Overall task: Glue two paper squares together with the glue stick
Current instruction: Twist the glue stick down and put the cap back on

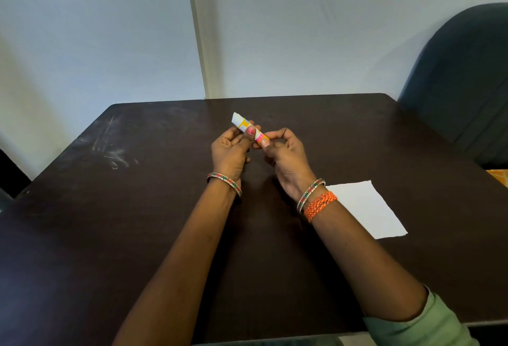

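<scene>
A glue stick (245, 124) with a white cap end, yellow label and pink lower part is held above the middle of the dark table (137, 208). My left hand (229, 153) grips its upper body, thumb on the label. My right hand (286, 156) pinches its pink lower end between thumb and fingers. The stick points up and to the left, white end away from me. A white paper square (365, 208) lies flat on the table to the right, just beyond my right wrist. Whether it is one sheet or two stacked I cannot tell.
A dark upholstered chair (461, 84) stands at the table's far right corner. A pale wall (110, 29) runs directly behind the table's far edge. Scuff marks (112, 153) show on the left part of the tabletop. An orange patterned object (499, 176) peeks in at the right edge.
</scene>
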